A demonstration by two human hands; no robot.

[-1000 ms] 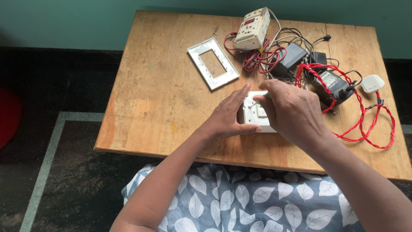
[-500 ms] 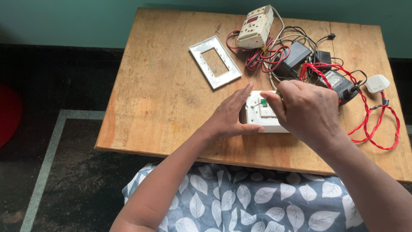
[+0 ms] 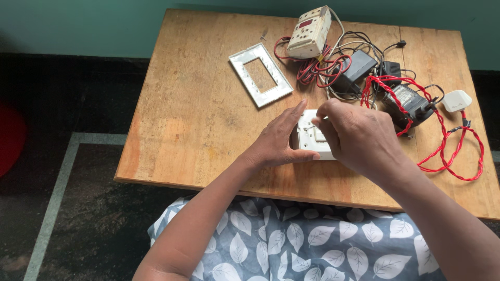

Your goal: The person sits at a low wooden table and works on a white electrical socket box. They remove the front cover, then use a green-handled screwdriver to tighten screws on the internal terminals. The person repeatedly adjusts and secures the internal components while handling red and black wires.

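A white switch module (image 3: 311, 139) lies on the wooden table (image 3: 198, 119) near its front edge. My left hand (image 3: 277, 142) steadies it from the left, thumb along its near edge and fingers at its far corner. My right hand (image 3: 355, 134) covers the module's right side, with fingertips pinched on a small part on its top face. What the fingertips pinch is too small to tell.
A white rectangular frame plate (image 3: 260, 74) lies behind the hands. At the back sit a beige socket box (image 3: 310, 32), black adapters (image 3: 357, 66), a tangle of red wire (image 3: 442, 140) and a white plug (image 3: 456, 100). A small screw (image 3: 264, 35) lies at the far edge.
My right hand has shifted slightly over the module and its fingertips now pinch at the top face. My left hand has stayed in place on the module.
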